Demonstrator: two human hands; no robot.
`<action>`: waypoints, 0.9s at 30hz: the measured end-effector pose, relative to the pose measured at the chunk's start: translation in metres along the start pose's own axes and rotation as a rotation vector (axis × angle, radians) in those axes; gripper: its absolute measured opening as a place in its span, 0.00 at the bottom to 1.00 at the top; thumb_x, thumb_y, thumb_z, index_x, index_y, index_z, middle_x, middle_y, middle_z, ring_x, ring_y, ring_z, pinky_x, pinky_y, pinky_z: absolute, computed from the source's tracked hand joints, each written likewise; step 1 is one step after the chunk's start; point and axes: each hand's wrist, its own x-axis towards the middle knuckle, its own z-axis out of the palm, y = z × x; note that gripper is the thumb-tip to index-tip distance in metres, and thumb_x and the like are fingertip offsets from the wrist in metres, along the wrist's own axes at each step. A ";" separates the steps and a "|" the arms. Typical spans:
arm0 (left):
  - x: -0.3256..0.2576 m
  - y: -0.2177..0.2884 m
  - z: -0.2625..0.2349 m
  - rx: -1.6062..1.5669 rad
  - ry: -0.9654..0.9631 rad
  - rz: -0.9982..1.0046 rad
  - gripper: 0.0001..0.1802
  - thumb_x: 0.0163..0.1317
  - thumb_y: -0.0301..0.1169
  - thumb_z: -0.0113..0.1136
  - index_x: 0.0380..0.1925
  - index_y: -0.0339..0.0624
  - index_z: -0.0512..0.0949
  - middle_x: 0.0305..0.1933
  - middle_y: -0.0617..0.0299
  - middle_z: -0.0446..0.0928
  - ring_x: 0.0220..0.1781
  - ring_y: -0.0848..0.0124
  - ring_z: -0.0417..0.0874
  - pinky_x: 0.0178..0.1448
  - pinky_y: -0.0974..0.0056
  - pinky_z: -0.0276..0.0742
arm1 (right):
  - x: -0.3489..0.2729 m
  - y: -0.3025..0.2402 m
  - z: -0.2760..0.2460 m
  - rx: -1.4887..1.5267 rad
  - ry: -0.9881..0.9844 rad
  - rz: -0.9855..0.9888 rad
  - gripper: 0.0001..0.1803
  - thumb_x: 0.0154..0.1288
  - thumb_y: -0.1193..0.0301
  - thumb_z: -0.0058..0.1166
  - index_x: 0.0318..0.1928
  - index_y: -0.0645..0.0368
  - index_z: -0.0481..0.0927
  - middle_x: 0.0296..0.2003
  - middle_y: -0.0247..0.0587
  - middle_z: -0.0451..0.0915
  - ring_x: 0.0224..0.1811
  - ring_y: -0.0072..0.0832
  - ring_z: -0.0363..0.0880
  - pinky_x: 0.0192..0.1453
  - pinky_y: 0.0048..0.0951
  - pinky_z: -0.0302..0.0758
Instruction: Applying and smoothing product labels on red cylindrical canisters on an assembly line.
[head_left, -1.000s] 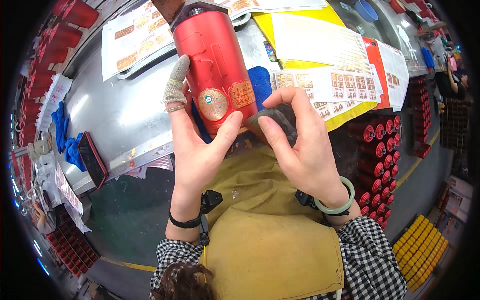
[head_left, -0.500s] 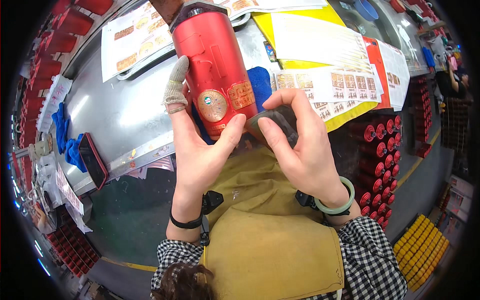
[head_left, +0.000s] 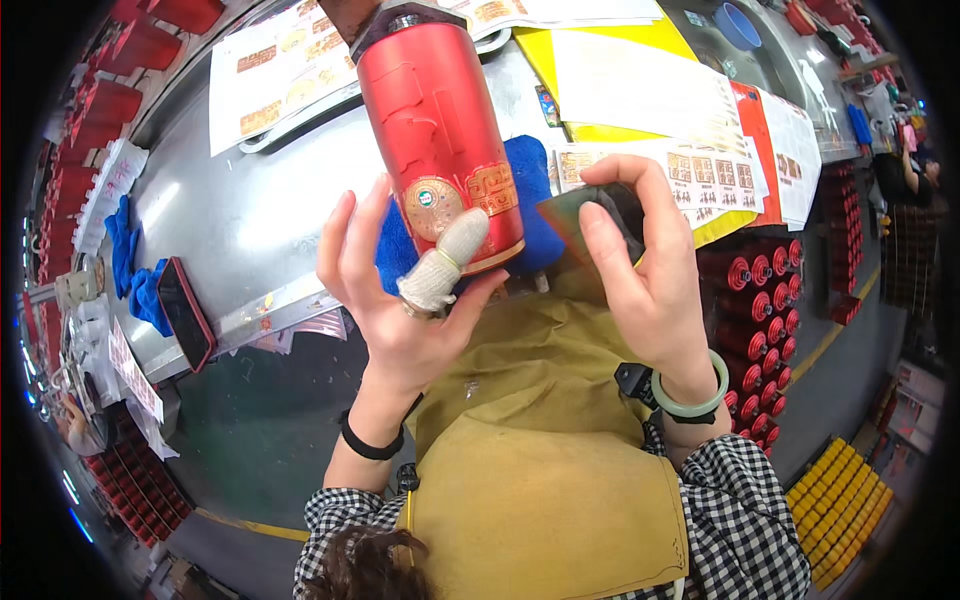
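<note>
A red cylindrical bottle [head_left: 430,110] lies tilted on a blue cloth [head_left: 540,200] at the bench edge. Near its lower end are a round gold-toned sticker [head_left: 430,202] and a square gold-toned emblem [head_left: 492,190]. My left hand [head_left: 395,300] is open, its fingers spread. A pale cloth finger cover [head_left: 445,262] sits on its index finger, whose tip rests over the bottle's lower part by the sticker; the thumb is beside the base. To the right of the bottle, my right hand [head_left: 650,270] pinches a thin dark flat piece [head_left: 575,222] between thumb and fingers, apart from the bottle.
A dark clamp-like holder [head_left: 400,18] meets the bottle's far end. Sticker sheets [head_left: 270,75] and yellow folders [head_left: 590,130] lie on the metal bench [head_left: 260,200]. A phone [head_left: 187,315] rests by the left edge. Stacked red bottles [head_left: 760,330] stand at right.
My left hand has swung from gripping the bottle's left side to spread fingers, its covered index finger now over the sticker area. My right hand has moved right, taking the dark flat piece off the bottle.
</note>
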 end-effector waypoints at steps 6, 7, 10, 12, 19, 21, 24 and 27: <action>-0.009 0.003 0.005 0.068 0.012 0.045 0.27 0.46 0.39 0.86 0.51 0.63 0.90 0.79 0.53 0.63 0.79 0.45 0.59 0.79 0.45 0.61 | 0.018 -0.002 0.002 -0.011 0.043 -0.300 0.16 0.71 0.83 0.56 0.57 0.66 0.78 0.45 0.50 0.82 0.49 0.43 0.84 0.57 0.38 0.78; -0.011 0.005 0.003 0.057 -0.011 0.093 0.25 0.47 0.40 0.85 0.49 0.64 0.90 0.79 0.53 0.63 0.79 0.45 0.60 0.79 0.45 0.62 | 0.020 -0.005 0.003 -0.011 0.041 -0.304 0.16 0.71 0.83 0.56 0.57 0.66 0.78 0.45 0.50 0.82 0.49 0.43 0.84 0.57 0.38 0.78; -0.022 0.001 0.010 -0.031 0.032 0.177 0.28 0.49 0.35 0.85 0.54 0.58 0.88 0.80 0.51 0.61 0.79 0.46 0.62 0.79 0.44 0.61 | 0.025 -0.010 0.003 0.085 0.051 -0.334 0.15 0.64 0.85 0.60 0.50 0.63 0.84 0.42 0.43 0.85 0.46 0.40 0.85 0.56 0.36 0.79; -0.028 0.004 0.014 -0.246 0.167 -0.157 0.37 0.44 0.28 0.85 0.59 0.47 0.83 0.78 0.45 0.66 0.76 0.46 0.66 0.78 0.46 0.65 | 0.028 -0.004 0.001 -0.256 -0.012 -0.750 0.12 0.56 0.83 0.63 0.41 0.58 0.88 0.39 0.35 0.88 0.44 0.36 0.85 0.53 0.34 0.79; -0.018 -0.008 0.021 -0.555 0.083 -0.481 0.47 0.52 0.24 0.81 0.73 0.31 0.70 0.74 0.45 0.75 0.74 0.55 0.76 0.80 0.52 0.64 | 0.020 -0.010 0.002 -0.290 -0.084 -0.872 0.13 0.48 0.73 0.65 0.39 0.53 0.90 0.38 0.30 0.88 0.42 0.31 0.85 0.50 0.32 0.76; -0.013 -0.001 0.019 -0.515 0.166 -0.417 0.47 0.51 0.26 0.83 0.72 0.31 0.71 0.72 0.47 0.77 0.73 0.55 0.76 0.78 0.52 0.66 | 0.023 -0.007 0.006 -0.324 -0.042 -0.895 0.14 0.47 0.72 0.65 0.39 0.54 0.89 0.39 0.30 0.88 0.41 0.31 0.84 0.49 0.33 0.76; -0.011 -0.004 0.015 -0.416 0.132 -0.341 0.48 0.51 0.27 0.84 0.72 0.30 0.70 0.70 0.47 0.78 0.73 0.55 0.76 0.76 0.53 0.69 | 0.009 -0.015 0.004 -0.311 -0.246 -0.907 0.15 0.48 0.73 0.64 0.40 0.54 0.89 0.41 0.30 0.88 0.40 0.31 0.84 0.47 0.34 0.77; -0.012 -0.004 0.016 -0.369 0.236 -0.264 0.35 0.52 0.26 0.82 0.63 0.40 0.82 0.69 0.50 0.79 0.71 0.51 0.76 0.73 0.52 0.73 | 0.016 -0.014 0.002 -0.272 -0.196 -0.874 0.15 0.48 0.76 0.66 0.41 0.55 0.89 0.38 0.32 0.88 0.38 0.32 0.83 0.44 0.34 0.78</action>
